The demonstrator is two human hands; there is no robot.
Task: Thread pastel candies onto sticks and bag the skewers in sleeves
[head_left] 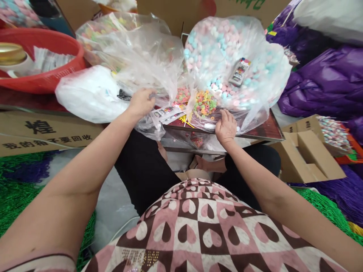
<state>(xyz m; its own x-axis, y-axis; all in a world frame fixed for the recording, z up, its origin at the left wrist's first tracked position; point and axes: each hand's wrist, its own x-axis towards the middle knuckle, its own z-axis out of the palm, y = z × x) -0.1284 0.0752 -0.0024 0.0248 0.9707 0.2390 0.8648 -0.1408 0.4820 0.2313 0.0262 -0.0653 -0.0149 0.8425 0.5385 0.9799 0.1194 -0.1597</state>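
My left hand [141, 101] is closed, its fingers curled into the crumpled clear plastic of a bag [147, 56] of mixed pastel candy. Whatever it grips besides the plastic is hidden. My right hand [226, 126] rests knuckles-up at the front of a small low table [266, 130], fingers bent down against a heap of bright ring-shaped candy [204, 102] in clear plastic. Printed card packets [167, 113] lie between my hands. A big bag of pink, white and blue candy [227, 49] stands behind, with a printed packet [239, 71] lying on it.
A red basket [48, 60] with a gold-lidded jar stands at the far left, next to a white plastic bag [87, 94]. Flat cardboard [48, 132] lies at the left. Open cartons [309, 151] and purple bags [326, 75] crowd the right. Green tinsel covers the floor.
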